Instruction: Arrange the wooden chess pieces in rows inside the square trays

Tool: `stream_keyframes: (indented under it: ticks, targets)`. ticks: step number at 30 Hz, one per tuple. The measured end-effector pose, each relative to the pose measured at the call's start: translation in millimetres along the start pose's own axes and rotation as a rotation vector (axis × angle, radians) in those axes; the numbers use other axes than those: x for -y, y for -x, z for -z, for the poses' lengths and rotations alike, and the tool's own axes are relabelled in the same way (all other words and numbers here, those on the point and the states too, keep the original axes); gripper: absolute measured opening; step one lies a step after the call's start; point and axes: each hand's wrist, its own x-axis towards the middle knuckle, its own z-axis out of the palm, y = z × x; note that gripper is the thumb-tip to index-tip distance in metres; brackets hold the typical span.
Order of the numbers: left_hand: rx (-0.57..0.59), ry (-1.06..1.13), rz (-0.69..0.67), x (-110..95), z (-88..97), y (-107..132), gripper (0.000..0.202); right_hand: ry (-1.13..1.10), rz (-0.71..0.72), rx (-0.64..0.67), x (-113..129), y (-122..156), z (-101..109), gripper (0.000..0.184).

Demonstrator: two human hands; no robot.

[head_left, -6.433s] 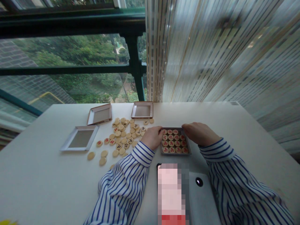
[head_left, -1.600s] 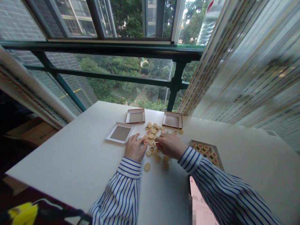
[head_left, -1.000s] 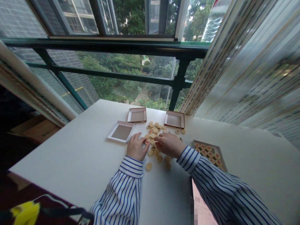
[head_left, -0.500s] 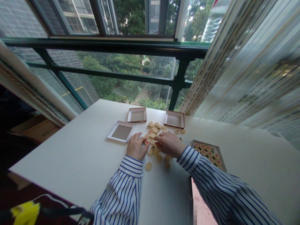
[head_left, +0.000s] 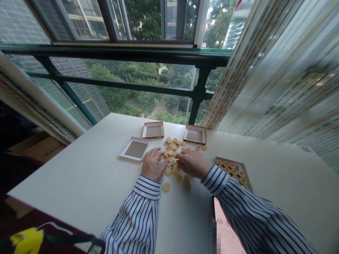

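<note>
Several round wooden game discs (head_left: 171, 151) lie loose on the white table (head_left: 87, 176). My left hand (head_left: 153, 164) rests at the pile's left edge, fingers curled with the fingertips on a red-marked disc (head_left: 165, 157). My right hand (head_left: 192, 163) lies over the pile's right side, fingers bent down onto the discs; whether it grips one is hidden. A shallow tray (head_left: 245, 168) to the right holds rows of red-marked discs.
Three empty square trays stand behind the pile: a white one (head_left: 135, 148) at the left, a brown one (head_left: 153, 130) and another brown one (head_left: 195, 134). A phone (head_left: 225, 233) lies near my right sleeve. A window railing and a striped curtain (head_left: 265, 70) border the table's far side.
Both hands left the filled tray and moved left to the loose pile. Over the last second they barely shifted; the fingers keep working among the discs.
</note>
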Motion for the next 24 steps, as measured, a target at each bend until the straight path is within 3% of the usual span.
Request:
stream_keyframes:
  ticks: [24]
  targets:
    - [-0.091, 0.117, -0.153, -8.0, 4.3, -0.5, 0.02, -0.008, -0.06, -0.041, -14.8, 31.0, 15.7, 0.029]
